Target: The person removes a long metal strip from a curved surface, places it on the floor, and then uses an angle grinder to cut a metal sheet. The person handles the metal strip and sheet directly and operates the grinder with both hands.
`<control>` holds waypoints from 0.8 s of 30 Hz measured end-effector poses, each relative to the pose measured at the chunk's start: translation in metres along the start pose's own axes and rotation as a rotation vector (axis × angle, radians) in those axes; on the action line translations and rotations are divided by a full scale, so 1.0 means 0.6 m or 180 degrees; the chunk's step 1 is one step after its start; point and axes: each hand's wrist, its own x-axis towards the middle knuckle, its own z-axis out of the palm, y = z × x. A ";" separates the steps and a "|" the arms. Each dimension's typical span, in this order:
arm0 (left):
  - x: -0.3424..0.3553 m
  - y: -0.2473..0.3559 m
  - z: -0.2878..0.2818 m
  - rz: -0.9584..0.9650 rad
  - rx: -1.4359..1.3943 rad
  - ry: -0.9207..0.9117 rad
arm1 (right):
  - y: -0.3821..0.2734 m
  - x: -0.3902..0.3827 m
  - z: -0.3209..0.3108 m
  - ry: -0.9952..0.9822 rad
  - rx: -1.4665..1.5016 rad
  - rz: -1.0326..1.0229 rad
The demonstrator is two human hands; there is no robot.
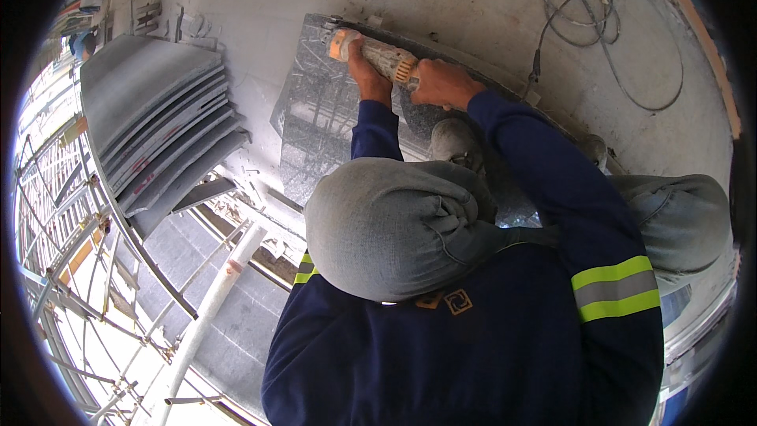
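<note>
A dusty orange angle grinder [378, 56] lies across the far edge of a dark, polished stone slab [311, 110]. My left hand [368, 71] is closed around the front part of the tool, near its orange head. Farther right, my right hand [444, 84] grips its rear end, beside an orange vented band. The disc is hard to make out at the slab's far edge. My boot [456, 144] is on the slab, just nearer than my hands.
Several grey slabs [158, 83] are stacked at left. Beyond them stand scaffold tubes [102, 252] over a drop, with a thick pale pole [209, 308] nearer me. A looped black cable [572, 0] lies on the concrete floor at far right.
</note>
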 end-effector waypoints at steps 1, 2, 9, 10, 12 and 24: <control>0.001 0.000 -0.002 0.0038 -0.0001 -0.0019 | -0.003 -0.002 -0.002 0.0032 -0.0001 -0.0028; 0.003 0.000 -0.003 0.0075 -0.0001 -0.0038 | -0.006 -0.002 -0.005 -0.0027 -0.0067 -0.0012; 0.016 0.005 -0.007 -0.0046 0.0121 -0.0024 | -0.010 0.008 -0.004 -0.0133 -0.0007 0.0083; 0.018 0.004 -0.011 -0.0053 0.0098 -0.0086 | -0.006 0.009 0.001 -0.0083 0.0015 0.0046; 0.023 0.004 -0.017 -0.0065 0.0051 -0.0208 | 0.008 0.019 0.013 0.0007 -0.0046 -0.0078; 0.004 -0.004 -0.009 0.0080 0.0060 -0.0151 | 0.002 -0.001 -0.001 -0.0017 0.0015 0.0029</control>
